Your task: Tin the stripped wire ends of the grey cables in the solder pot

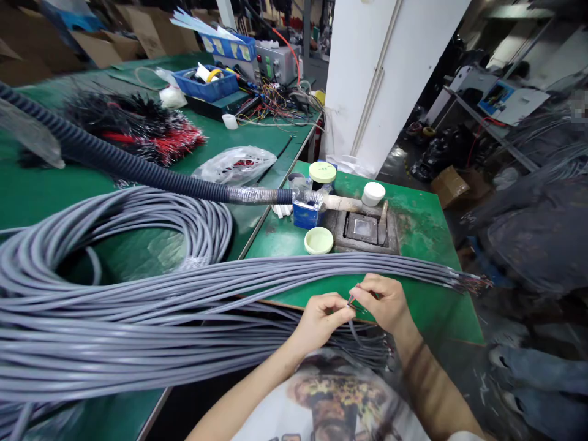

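Note:
My left hand [321,317] is closed in a pinch on the stripped end of a grey cable [354,332], whose sheath hangs below the fingers. My right hand [384,301] pinches the thin coloured wires [351,299] coming out of that end; a few dark strands stick out between the hands. Just beyond them, a bundle of grey cables [331,264] runs across the green bench, its stripped ends [473,283] fanned out at the right. More grey cables [220,343] lie at my left and pass under my forearm.
A soldering pot [365,228] sits behind the bundle, with a ribbed hose [184,182] leading to it. Around it stand a pale green dish [318,241], a white tub [373,193] and a lidded jar [322,174]. A cable coil [215,223] lies left. Someone stands at the right.

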`<action>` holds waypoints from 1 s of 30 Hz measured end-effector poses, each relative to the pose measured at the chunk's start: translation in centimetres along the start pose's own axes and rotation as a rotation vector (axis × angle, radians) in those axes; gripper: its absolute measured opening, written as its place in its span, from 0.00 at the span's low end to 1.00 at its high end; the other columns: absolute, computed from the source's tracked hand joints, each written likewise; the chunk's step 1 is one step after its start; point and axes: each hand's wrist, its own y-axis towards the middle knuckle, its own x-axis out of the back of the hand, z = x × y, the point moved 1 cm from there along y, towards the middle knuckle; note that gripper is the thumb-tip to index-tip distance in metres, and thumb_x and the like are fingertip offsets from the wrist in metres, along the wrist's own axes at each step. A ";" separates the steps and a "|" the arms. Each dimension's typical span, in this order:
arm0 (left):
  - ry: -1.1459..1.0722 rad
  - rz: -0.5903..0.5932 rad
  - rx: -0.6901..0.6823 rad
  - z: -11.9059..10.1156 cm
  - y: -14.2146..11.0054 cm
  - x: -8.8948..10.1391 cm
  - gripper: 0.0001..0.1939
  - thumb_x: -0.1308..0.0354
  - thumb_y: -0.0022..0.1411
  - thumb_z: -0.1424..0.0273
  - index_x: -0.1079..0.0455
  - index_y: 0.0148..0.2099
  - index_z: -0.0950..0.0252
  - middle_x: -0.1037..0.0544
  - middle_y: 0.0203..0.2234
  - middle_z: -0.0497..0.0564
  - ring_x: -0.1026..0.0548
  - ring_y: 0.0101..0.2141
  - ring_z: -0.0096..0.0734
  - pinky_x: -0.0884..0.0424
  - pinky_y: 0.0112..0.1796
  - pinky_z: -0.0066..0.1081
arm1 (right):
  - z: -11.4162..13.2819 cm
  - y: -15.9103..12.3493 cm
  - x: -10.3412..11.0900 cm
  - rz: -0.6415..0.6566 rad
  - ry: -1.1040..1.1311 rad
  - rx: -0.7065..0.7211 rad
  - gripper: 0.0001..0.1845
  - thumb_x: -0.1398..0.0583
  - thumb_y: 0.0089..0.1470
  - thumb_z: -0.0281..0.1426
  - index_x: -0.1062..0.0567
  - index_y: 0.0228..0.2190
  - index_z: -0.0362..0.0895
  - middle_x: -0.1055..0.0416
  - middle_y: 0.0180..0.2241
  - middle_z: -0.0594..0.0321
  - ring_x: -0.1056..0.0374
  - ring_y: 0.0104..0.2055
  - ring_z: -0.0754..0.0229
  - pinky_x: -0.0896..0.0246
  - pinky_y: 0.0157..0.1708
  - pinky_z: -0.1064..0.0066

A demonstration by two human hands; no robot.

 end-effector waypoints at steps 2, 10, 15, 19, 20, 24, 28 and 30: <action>-0.072 -0.021 0.043 0.2 0.1 0.2 0.14 0.36 0.54 0.63 0.26 0.24 0.69 0.28 0.21 0.49 0.33 0.25 0.26 0.37 0.30 0.26 | -0.2 -0.3 -0.1 -0.017 0.042 0.000 0.12 0.39 0.53 0.30 0.23 0.20 0.43 0.34 0.19 0.65 0.38 0.22 0.65 0.45 0.23 0.72; -0.356 -0.005 0.127 1.7 0.4 0.1 0.15 0.36 0.55 0.62 0.26 0.24 0.70 0.26 0.20 0.50 0.30 0.25 0.27 0.34 0.32 0.27 | -0.7 -1.3 -0.9 -0.076 0.091 0.029 0.09 0.39 0.54 0.29 0.21 0.24 0.44 0.28 0.21 0.63 0.35 0.24 0.63 0.41 0.25 0.71; -0.612 0.008 0.240 2.0 0.4 0.2 0.19 0.32 0.48 0.58 0.24 0.30 0.71 0.26 0.20 0.50 0.31 0.20 0.24 0.34 0.26 0.26 | -1.3 -1.6 -0.6 -0.155 0.076 0.048 0.07 0.38 0.53 0.29 0.21 0.26 0.46 0.29 0.22 0.64 0.35 0.25 0.62 0.41 0.25 0.70; -0.735 0.047 0.287 1.7 0.4 0.3 0.21 0.30 0.44 0.57 0.25 0.30 0.72 0.27 0.20 0.50 0.31 0.20 0.23 0.33 0.24 0.26 | -1.2 -1.5 -0.6 -0.085 0.104 0.038 0.06 0.39 0.54 0.29 0.21 0.29 0.45 0.28 0.25 0.63 0.34 0.27 0.62 0.39 0.27 0.70; -0.747 0.060 0.287 1.7 0.4 0.3 0.22 0.30 0.44 0.57 0.26 0.30 0.72 0.27 0.20 0.50 0.31 0.20 0.23 0.33 0.24 0.25 | -1.1 -1.4 -0.6 -0.056 0.121 0.037 0.06 0.39 0.53 0.29 0.21 0.29 0.45 0.28 0.26 0.63 0.34 0.27 0.62 0.39 0.27 0.70; -0.766 0.117 0.263 1.8 0.3 -0.1 0.21 0.31 0.46 0.55 0.27 0.28 0.72 0.29 0.19 0.49 0.31 0.21 0.24 0.33 0.25 0.26 | -0.9 -1.0 -0.8 0.038 0.171 0.003 0.06 0.39 0.53 0.30 0.20 0.30 0.44 0.29 0.27 0.62 0.33 0.29 0.62 0.38 0.29 0.70; -0.764 0.206 0.277 1.9 0.0 -0.6 0.21 0.32 0.47 0.55 0.29 0.26 0.70 0.28 0.18 0.50 0.28 0.23 0.29 0.32 0.27 0.29 | -1.7 -0.2 -0.9 0.132 0.295 -0.065 0.10 0.41 0.56 0.33 0.20 0.31 0.44 0.29 0.28 0.60 0.32 0.31 0.61 0.37 0.32 0.70; -0.738 0.240 0.284 1.9 -0.1 -0.9 0.21 0.33 0.47 0.55 0.28 0.25 0.71 0.28 0.18 0.51 0.28 0.22 0.31 0.32 0.26 0.30 | -2.1 0.3 -1.2 0.178 0.409 -0.121 0.12 0.40 0.55 0.36 0.20 0.30 0.43 0.29 0.28 0.61 0.33 0.29 0.62 0.37 0.30 0.70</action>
